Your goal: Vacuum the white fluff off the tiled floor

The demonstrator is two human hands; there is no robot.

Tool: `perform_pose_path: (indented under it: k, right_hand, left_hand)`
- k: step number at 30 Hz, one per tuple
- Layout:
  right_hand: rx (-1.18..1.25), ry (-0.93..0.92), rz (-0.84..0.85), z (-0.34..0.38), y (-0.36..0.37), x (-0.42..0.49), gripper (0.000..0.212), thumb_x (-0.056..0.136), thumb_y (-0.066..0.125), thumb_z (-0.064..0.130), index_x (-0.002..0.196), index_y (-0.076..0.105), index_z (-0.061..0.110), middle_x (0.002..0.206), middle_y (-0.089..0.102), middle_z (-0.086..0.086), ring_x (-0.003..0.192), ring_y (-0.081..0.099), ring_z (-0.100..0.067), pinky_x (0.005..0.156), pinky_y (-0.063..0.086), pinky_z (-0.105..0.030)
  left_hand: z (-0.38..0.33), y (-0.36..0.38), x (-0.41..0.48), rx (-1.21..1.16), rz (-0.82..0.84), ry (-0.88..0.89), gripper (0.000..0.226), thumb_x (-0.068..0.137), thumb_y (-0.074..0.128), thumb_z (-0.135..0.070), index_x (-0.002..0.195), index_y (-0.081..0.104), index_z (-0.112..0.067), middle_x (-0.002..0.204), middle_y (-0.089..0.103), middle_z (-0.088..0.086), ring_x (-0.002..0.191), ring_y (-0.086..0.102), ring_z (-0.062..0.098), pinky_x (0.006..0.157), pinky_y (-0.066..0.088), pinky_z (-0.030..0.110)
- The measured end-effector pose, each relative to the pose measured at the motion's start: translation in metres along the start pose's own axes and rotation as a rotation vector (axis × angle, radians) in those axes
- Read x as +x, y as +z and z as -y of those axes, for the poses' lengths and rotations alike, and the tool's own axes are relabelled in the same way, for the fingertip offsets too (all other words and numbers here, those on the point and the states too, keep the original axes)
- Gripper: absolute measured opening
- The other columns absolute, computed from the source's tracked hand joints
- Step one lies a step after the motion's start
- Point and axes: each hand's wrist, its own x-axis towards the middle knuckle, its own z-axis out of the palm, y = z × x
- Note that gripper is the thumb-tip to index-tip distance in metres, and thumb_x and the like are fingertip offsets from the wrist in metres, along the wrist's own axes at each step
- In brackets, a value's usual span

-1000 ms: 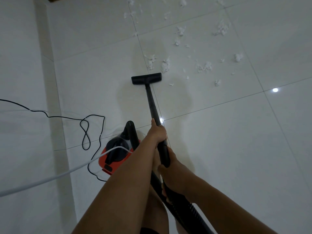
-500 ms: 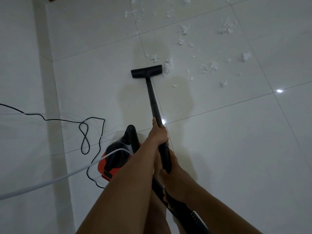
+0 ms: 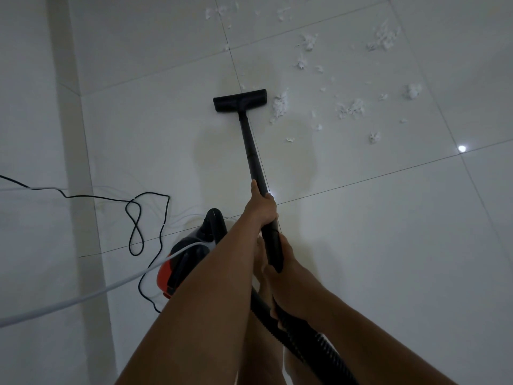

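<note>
The black floor nozzle (image 3: 240,101) has slid forward since half a second ago, over the spot where a small tuft lay ahead of it; that tuft is no longer visible. The nozzle now sits flat on the tiled floor (image 3: 388,245), across a grout line, with its right end just beside a tall clump of the white fluff (image 3: 279,107) but apart from it. The rest of the fluff lies scattered in small tufts to the right of the nozzle and beyond it, towards the top edge of the view.

The left grip (image 3: 262,208) is wrapped around the black wand (image 3: 251,145) about halfway along its length, with the thumb lying up the tube. The right grip (image 3: 286,273) is closed around the thicker lower end of the wand, closer to the body, where the ribbed black hose (image 3: 319,348) begins. Both forearms reach in from the bottom of the view, the left one above the right.

The red and black vacuum body (image 3: 177,268) stands on the floor to the left of the arms, partly hidden by the left forearm. A thin black cord (image 3: 136,226) loops over the tiles to its left, and a white cable (image 3: 83,297) runs across from the left edge towards the machine. A bright spot of reflected light (image 3: 462,148) shows on a tile at the right.
</note>
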Motion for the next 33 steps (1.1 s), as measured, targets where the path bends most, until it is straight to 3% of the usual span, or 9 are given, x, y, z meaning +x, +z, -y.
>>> perform_pose_path:
  k: [5, 11, 16, 33]
  right_hand:
    - [0.031, -0.020, 0.004, 0.003, -0.007, 0.015, 0.066, 0.109, 0.039, 0.030, 0.155, -0.003, 0.051, 0.084, 0.063, -0.007, 0.033, 0.052, -0.003, 0.039, 0.045, -0.017]
    - [0.058, -0.022, 0.006, 0.008, -0.013, 0.032, 0.064, 0.109, 0.039, 0.031, 0.154, -0.001, 0.053, 0.084, 0.065, -0.008, 0.032, 0.053, -0.003, 0.039, 0.045, -0.017]
    - [0.042, -0.006, 0.005, 0.015, -0.015, 0.048, 0.069, 0.109, 0.040, 0.032, 0.157, -0.007, 0.050, 0.089, 0.067, -0.009, 0.035, 0.056, -0.004, 0.039, 0.045, -0.018]
    - [0.010, 0.016, 0.006, 0.078, -0.040, 0.101, 0.073, 0.109, 0.041, 0.030, 0.158, -0.011, 0.047, 0.086, 0.066, -0.011, 0.041, 0.057, -0.007, 0.040, 0.046, -0.018]
  left_hand:
    - [-0.007, 0.002, 0.017, 0.026, -0.017, 0.008, 0.069, 0.104, 0.033, -0.032, 0.154, -0.012, -0.047, 0.105, 0.067, 0.022, 0.070, 0.062, 0.023, 0.091, 0.058, 0.049]
    - [-0.013, -0.001, 0.039, 0.046, -0.030, 0.022, 0.070, 0.103, 0.032, -0.031, 0.153, -0.013, -0.047, 0.094, 0.062, 0.015, 0.068, 0.062, 0.023, 0.091, 0.058, 0.049]
    - [-0.021, -0.007, 0.052, 0.060, -0.045, 0.037, 0.069, 0.103, 0.032, -0.033, 0.153, -0.014, -0.047, 0.113, 0.067, 0.025, 0.072, 0.063, 0.027, 0.091, 0.058, 0.050]
    - [-0.086, -0.043, 0.095, 0.071, -0.037, 0.031, 0.069, 0.104, 0.032, -0.031, 0.154, -0.015, -0.045, 0.114, 0.067, 0.027, 0.070, 0.064, 0.027, 0.090, 0.058, 0.050]
